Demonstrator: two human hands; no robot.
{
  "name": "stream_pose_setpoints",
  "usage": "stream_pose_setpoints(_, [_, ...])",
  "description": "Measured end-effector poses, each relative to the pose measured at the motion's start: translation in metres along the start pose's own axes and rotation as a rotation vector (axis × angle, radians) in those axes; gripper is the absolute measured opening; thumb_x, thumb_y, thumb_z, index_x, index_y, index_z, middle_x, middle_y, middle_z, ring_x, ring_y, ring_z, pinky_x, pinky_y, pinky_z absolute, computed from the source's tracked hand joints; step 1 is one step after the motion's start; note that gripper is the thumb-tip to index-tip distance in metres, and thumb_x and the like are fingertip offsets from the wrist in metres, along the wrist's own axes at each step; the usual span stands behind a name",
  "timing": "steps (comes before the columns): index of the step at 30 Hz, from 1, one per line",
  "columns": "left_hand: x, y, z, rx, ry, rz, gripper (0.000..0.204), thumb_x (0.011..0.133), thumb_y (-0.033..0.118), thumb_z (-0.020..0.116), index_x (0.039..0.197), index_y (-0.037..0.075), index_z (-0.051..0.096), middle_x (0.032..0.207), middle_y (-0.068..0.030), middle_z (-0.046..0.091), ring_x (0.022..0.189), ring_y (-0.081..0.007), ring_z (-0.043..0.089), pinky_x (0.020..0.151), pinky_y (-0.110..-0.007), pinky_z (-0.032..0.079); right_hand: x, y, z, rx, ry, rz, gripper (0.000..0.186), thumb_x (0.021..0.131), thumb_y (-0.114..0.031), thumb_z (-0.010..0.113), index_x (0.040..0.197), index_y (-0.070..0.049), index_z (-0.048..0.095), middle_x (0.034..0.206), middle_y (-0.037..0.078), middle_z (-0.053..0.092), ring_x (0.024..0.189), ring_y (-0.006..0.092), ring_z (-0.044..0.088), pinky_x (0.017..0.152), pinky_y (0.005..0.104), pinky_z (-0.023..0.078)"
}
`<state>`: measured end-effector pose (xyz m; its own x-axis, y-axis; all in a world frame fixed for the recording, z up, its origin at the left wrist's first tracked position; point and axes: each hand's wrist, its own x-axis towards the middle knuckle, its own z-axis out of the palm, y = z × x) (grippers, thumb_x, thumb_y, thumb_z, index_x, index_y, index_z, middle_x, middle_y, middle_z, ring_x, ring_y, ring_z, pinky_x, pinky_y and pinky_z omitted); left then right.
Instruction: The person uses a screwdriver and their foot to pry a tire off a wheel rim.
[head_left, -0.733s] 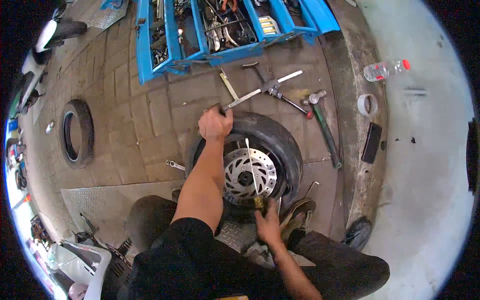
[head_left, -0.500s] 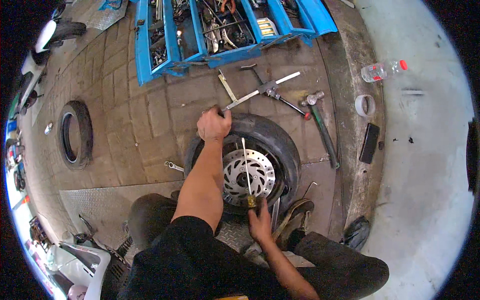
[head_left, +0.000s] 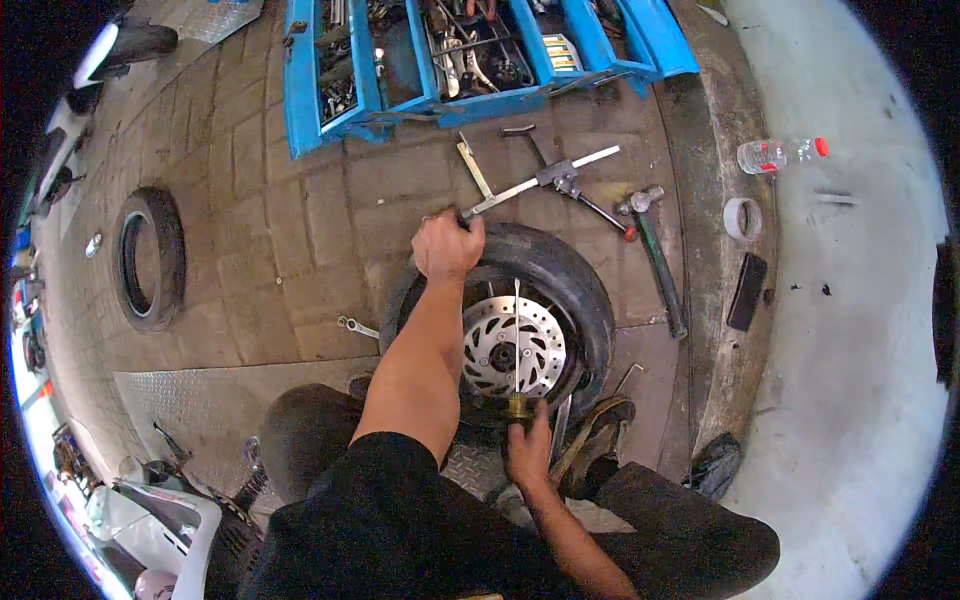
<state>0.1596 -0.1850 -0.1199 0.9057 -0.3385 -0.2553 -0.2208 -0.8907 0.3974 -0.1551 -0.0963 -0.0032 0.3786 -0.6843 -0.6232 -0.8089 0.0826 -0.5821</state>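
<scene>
Black rubber of the scooter wheel [head_left: 580, 290] lies flat on the pavers under our left hand [head_left: 447, 245], which grips its far rim. Our right hand [head_left: 527, 452] clasps a screwdriver [head_left: 516, 345] at the near rim, its shaft pointing away from us across the brake disc [head_left: 500, 350]. Beyond stand a blue toolbox [head_left: 400, 90] and a clear bottle [head_left: 780, 154] with a red cap.

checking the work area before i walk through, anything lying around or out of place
Yes. Loose tools lie scattered on the pavers beyond the wheel: a cross wrench, a hammer and a small spanner. A plastic bottle lies on its side on the concrete.
</scene>
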Motion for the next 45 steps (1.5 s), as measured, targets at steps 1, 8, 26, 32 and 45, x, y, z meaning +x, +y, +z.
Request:
stream_pose_setpoints(1, [0.0,0.003,0.001,0.004,-0.013,0.006,0.045,0.08,0.047,0.067,0.097,0.006,0.075,0.095,-0.0239,0.073,0.093,-0.0419,0.071,0.086,-0.051,0.056,0.001,0.01,0.002,0.027,0.03,-0.026,0.067,0.096,-0.02,0.061,0.149,0.01,0.034,0.145,0.029,0.05,0.136,0.039,0.049,0.116,0.0405,0.034])
stream_pose_setpoints(8, [0.001,-0.006,-0.004,0.021,-0.04,0.016,0.047,0.081,0.048,0.067,0.102,0.006,0.074,0.101,-0.0228,0.072,0.098,-0.0403,0.07,0.089,-0.05,0.055,0.015,-0.066,-0.036,0.036,-0.083,0.048,0.059,0.099,-0.041,0.063,0.141,-0.001,0.051,0.13,0.025,0.062,0.122,0.0377,0.059,0.107,0.0437,0.043])
stream_pose_setpoints(26, [-0.003,0.004,-0.009,0.051,-0.049,0.012,0.045,0.08,0.047,0.068,0.095,0.005,0.074,0.095,-0.0233,0.073,0.093,-0.0403,0.07,0.086,-0.05,0.056,0.04,0.003,-0.018,-0.008,0.143,-0.172,0.043,0.094,-0.024,0.07,0.132,-0.006,0.059,0.108,0.022,0.072,0.1,0.0382,0.07,0.09,0.0432,0.053])
stream_pose_setpoints(32, [-0.001,-0.005,-0.001,0.043,0.001,0.043,0.043,0.079,0.045,0.067,0.093,0.005,0.073,0.092,-0.0236,0.073,0.09,-0.042,0.071,0.085,-0.051,0.056,0.056,-0.002,-0.041,0.006,0.029,-0.04,0.048,0.092,-0.023,0.072,0.135,-0.007,0.061,0.116,0.023,0.071,0.113,0.0346,0.068,0.1,0.0407,0.05])
stream_pose_setpoints(45, [-0.004,-0.002,0.009,0.052,0.1,0.058,0.047,0.082,0.048,0.064,0.092,0.004,0.075,0.09,-0.0259,0.072,0.088,-0.044,0.07,0.081,-0.051,0.056,0.058,0.011,-0.025,0.024,0.181,-0.264,0.041,0.09,-0.017,0.071,0.128,-0.005,0.062,0.094,0.023,0.073,0.087,0.0404,0.073,0.079,0.0446,0.057])
